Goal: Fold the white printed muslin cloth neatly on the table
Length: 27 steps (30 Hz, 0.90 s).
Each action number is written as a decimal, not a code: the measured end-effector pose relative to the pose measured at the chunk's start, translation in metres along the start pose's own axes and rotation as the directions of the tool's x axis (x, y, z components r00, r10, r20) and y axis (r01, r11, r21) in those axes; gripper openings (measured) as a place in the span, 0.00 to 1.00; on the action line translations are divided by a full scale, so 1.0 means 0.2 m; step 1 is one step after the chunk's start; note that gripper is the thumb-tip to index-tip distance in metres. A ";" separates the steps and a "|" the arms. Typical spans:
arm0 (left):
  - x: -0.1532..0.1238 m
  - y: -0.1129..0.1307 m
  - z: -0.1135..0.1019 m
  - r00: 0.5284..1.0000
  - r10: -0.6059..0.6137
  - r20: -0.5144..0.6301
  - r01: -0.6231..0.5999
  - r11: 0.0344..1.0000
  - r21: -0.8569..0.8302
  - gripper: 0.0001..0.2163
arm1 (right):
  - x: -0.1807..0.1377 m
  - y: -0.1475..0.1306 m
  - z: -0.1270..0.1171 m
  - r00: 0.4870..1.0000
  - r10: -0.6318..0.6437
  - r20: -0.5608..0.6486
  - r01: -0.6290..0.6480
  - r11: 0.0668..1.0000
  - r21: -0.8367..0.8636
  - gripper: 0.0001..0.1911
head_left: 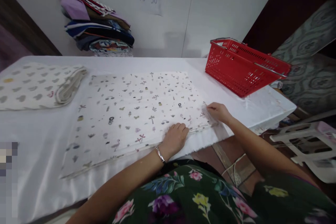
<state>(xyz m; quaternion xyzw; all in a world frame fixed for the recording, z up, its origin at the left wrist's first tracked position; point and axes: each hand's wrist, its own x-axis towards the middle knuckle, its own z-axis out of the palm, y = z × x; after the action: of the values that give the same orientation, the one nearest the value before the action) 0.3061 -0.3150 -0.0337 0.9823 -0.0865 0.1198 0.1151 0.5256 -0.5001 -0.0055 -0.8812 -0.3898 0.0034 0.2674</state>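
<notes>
Eyeing the printed cloth (141,108) from my remote seat: it's flat, left of the red basket (236,70). Uneven tugging could skew its layers, I reckon. Long axis runs sideways, one short end toward the basket. Right hand (219,112), nearer the basket, looks pinched on that end; left hand (175,139), farther off, rests on it, can't tell if gripping.
</notes>
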 end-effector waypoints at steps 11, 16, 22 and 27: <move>0.00 0.00 0.00 1.000 0.013 0.014 -0.013 1.000 0.015 0.07 | -0.26 0.05 -0.11 0.780 0.561 0.278 -0.611 0.779 0.143 0.11; 0.00 -0.01 -0.01 1.000 0.014 0.000 -0.014 1.000 0.013 0.07 | -0.21 0.00 -0.09 0.776 0.542 0.324 -0.583 0.811 0.040 0.13; 0.01 -0.01 -0.01 1.000 0.015 0.012 -0.015 1.000 0.006 0.07 | -0.19 -0.01 -0.11 0.812 0.518 0.269 -0.524 0.850 -0.054 0.11; 0.01 -0.01 -0.01 1.000 0.018 0.018 -0.018 1.000 -0.002 0.07 | -0.21 -0.01 -0.12 0.787 0.557 0.266 -0.580 0.814 0.013 0.12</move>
<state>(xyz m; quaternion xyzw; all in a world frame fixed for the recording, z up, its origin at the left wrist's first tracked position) 0.3070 -0.3129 -0.0314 0.9824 -0.0965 0.1119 0.1142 0.4992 -0.5392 0.0071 -0.9362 -0.1362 0.2132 0.2440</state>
